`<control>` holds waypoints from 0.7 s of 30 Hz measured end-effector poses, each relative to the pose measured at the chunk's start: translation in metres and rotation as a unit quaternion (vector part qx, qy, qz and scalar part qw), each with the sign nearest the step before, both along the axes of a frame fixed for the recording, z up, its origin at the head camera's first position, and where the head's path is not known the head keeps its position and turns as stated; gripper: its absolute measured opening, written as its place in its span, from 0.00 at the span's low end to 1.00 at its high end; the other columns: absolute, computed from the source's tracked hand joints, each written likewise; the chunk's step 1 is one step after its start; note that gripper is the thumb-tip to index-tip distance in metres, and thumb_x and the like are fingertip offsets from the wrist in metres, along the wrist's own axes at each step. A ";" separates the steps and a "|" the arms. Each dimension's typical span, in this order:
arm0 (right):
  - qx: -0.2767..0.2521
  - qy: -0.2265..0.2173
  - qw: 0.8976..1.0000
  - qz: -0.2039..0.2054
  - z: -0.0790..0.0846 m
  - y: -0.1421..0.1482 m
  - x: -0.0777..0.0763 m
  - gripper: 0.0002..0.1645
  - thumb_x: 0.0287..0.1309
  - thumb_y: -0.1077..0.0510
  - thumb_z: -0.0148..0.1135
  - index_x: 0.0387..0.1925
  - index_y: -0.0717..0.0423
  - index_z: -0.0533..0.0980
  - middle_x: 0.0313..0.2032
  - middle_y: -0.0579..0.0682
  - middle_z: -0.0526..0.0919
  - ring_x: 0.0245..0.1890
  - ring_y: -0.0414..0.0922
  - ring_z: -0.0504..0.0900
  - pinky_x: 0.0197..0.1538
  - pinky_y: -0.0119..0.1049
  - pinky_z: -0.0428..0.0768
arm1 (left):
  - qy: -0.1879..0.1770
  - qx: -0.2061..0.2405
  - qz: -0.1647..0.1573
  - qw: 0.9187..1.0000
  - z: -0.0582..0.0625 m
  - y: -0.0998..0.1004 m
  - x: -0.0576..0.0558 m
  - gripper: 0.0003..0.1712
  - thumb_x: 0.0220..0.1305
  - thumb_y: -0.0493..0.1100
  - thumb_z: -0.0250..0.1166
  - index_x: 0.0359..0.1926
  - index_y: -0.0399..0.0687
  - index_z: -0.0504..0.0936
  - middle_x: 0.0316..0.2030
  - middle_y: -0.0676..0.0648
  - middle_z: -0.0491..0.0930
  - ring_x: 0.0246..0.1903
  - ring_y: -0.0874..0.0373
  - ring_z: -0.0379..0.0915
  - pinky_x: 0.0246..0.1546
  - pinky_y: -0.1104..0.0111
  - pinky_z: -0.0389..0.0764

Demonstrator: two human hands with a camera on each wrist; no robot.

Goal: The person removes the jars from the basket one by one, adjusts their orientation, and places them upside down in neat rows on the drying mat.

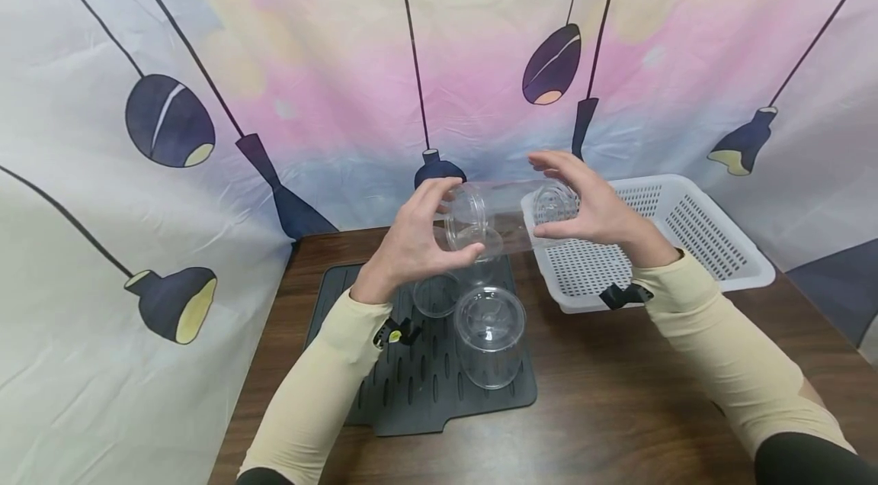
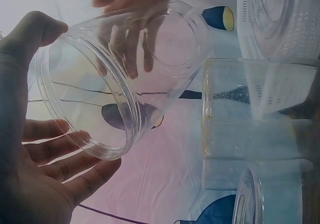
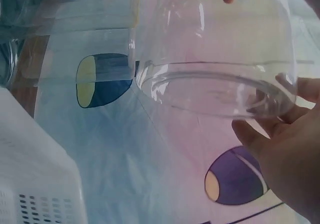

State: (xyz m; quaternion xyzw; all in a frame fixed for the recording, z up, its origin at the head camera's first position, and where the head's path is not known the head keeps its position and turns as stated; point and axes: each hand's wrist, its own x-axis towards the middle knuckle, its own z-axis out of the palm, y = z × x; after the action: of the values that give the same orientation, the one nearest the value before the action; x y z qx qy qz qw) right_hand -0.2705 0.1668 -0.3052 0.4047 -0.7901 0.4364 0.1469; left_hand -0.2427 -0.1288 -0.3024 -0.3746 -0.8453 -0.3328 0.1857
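Note:
A clear jar is held on its side in the air between both hands. My left hand grips its rim end, thumb on one side and fingers on the other, with the ringed mouth facing that palm in the left wrist view. At the opposite end, my right hand holds the jar round its base, thumb and fingers spread apart. Below them, a round clear container stands on a dark ridged mat, with more clear containers behind it, partly hidden by the left hand.
A white perforated basket stands on the wooden table at the right, its near left part behind the right hand. A patterned cloth hangs along the table's far edge. In the left wrist view, a rectangular clear container also shows.

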 end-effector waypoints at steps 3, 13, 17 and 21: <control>-0.053 -0.034 0.997 0.036 -0.005 0.003 0.000 0.58 0.34 0.73 0.78 0.70 0.63 0.61 0.65 0.56 0.66 0.66 0.44 0.65 0.72 0.37 0.60 | 0.000 -0.002 0.002 1.000 0.000 -0.001 0.001 0.48 0.48 0.56 0.74 0.68 0.45 0.65 0.60 0.44 0.69 0.50 0.52 0.74 0.49 0.58 0.80; -0.191 -0.106 0.969 0.117 -0.025 0.006 -0.004 0.52 0.43 0.75 0.69 0.70 0.71 0.55 0.67 0.54 0.65 0.69 0.52 0.61 0.71 0.39 0.61 | 0.022 0.014 -0.008 1.000 0.003 -0.003 0.000 0.47 0.47 0.54 0.74 0.67 0.45 0.66 0.59 0.46 0.70 0.51 0.53 0.74 0.51 0.64 0.79; -0.224 -0.137 0.956 0.128 -0.036 0.005 -0.004 0.49 0.49 0.70 0.68 0.71 0.68 0.56 0.67 0.54 0.65 0.69 0.50 0.61 0.68 0.35 0.66 | 0.027 0.015 -0.008 0.999 0.003 -0.004 0.000 0.47 0.47 0.54 0.74 0.66 0.45 0.66 0.59 0.44 0.70 0.51 0.53 0.74 0.51 0.64 0.79; -0.239 -0.159 0.948 0.134 -0.042 0.005 -0.004 0.48 0.52 0.65 0.69 0.72 0.64 0.56 0.67 0.57 0.64 0.68 0.49 0.62 0.66 0.36 0.69 | 0.028 0.014 -0.004 1.000 0.002 -0.004 0.001 0.48 0.47 0.54 0.74 0.67 0.44 0.66 0.59 0.45 0.70 0.51 0.52 0.74 0.51 0.63 0.79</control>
State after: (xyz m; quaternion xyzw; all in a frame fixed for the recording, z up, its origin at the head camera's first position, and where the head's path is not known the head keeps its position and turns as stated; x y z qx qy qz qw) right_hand -0.2746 0.1714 -0.3475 0.3848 -0.6142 0.6870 0.0520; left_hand -0.2419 -0.1331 -0.3005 -0.3844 -0.8336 -0.3347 0.2129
